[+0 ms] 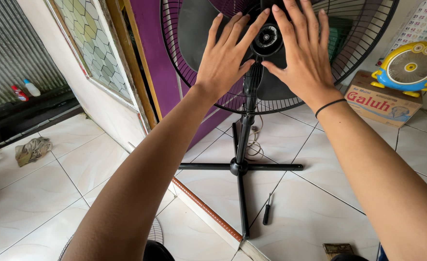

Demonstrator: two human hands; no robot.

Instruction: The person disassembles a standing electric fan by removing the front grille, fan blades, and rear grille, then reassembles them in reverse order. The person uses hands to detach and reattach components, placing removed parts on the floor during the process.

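Two plastic bottles (pixel 25 90), one red, one white with a blue cap, stand far left beside a ribbed metal wall. One crumpled grey rag (pixel 32 150) lies on the glossy white floor tiles (pixel 54 193).

One left hand (pixel 224 60), fingers (pixel 252 29) spread wide and flat, holding nothing, lies against the black fan blades (pixel 194 34) just left of the round ridged hub (pixel 266 37). One standing fan, front cover off: dark wire cage (pixel 175 58) behind the blades, black metal pole (pixel 245 135), cross-shaped foot (pixel 240 167) on the floor, in front of a purple wall.

One right hand (pixel 304 55), fingers likewise splayed, empty, touching the blades just right of the hub; one thin black band (pixel 330 105) on its wrist.

One small black-handled screwdriver (pixel 267 209) lies on the tiles beside the foot. One cardboard box (pixel 381 104), and on it one small yellow and blue toy-shaped fan (pixel 410 67), far right.
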